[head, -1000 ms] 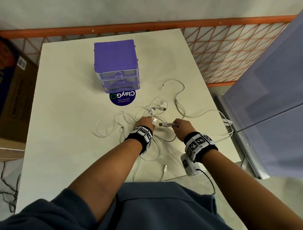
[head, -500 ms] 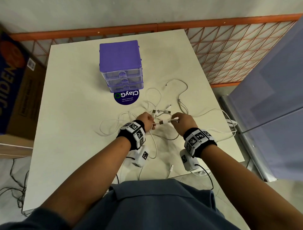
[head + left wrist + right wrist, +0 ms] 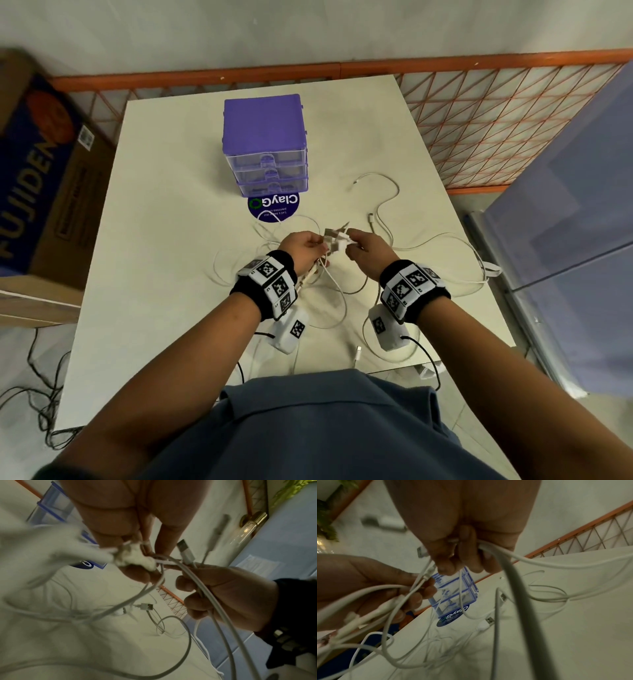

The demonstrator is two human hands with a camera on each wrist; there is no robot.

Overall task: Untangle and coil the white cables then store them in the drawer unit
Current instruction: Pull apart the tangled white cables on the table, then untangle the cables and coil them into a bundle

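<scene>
Your left hand (image 3: 305, 248) and right hand (image 3: 368, 246) are raised above the middle of the table (image 3: 154, 274), close together, with a blurred cluster of white plug ends between them. The fingers (image 3: 418, 586) of your left hand curl around a bundle of the white cables (image 3: 387, 205), several strands and connector bodies passing through the grip and trailing down past the wrist. The fingers (image 3: 188, 601) of your right hand also curl shut on cable strands, with one USB plug (image 3: 186, 550) standing up out of the fist; the thumb and forefinger pinch near the plug ends.

The remaining cable length lies in loose, overlapping loops on the table around and in front of both hands. One strand runs toward the far right, and one connector end (image 3: 358, 353) rests near the near edge.

The purple drawer unit (image 3: 263, 144) stands upright toward the far side of the table, its three clear drawers facing you and pushed in. A round dark label (image 3: 274, 207) lies on the table just in front of the unit.

A cardboard box (image 3: 37, 171) sits to the left of the table.
</scene>
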